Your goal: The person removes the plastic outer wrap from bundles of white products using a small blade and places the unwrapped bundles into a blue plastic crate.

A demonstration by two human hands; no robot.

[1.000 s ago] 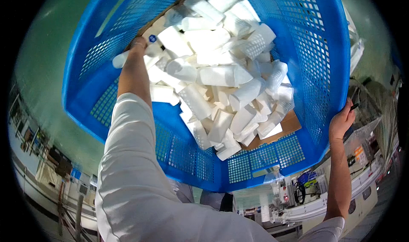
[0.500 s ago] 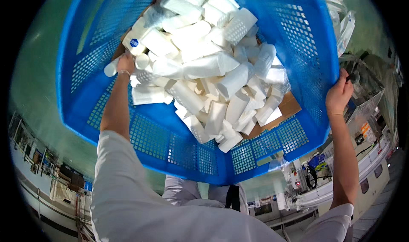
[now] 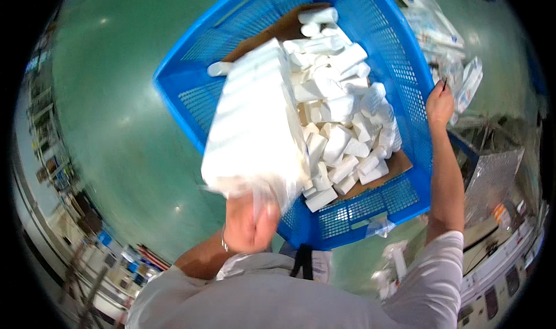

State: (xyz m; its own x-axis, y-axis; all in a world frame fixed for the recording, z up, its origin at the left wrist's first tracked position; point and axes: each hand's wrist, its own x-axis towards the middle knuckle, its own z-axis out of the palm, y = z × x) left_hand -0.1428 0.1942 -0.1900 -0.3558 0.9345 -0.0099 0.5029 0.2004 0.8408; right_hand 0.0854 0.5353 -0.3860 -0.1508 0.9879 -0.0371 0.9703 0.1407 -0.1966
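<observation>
My left hand is closed round the gathered plastic end of a large white wrapped pack, blurred by motion. It holds the pack up over the left part of a blue plastic basket. Loose white rolls, apparently paper, are heaped inside the basket, some in clear wrap. One white roll lies apart near the basket's left wall. Beside the right rim, my right hand is closed with the dark tip of a small thin thing showing at its fingers. Whether it also touches the rim is hard to tell.
Brown cardboard lies under the rolls. White plastic bags are on the green floor beyond the basket's right side. Farther right stands a mesh-sided frame near a white machine.
My left hand has come from among the rolls back toward me, lifting the white pack. In view, the basket has shifted and turned. My right hand stays closed near its right rim.
</observation>
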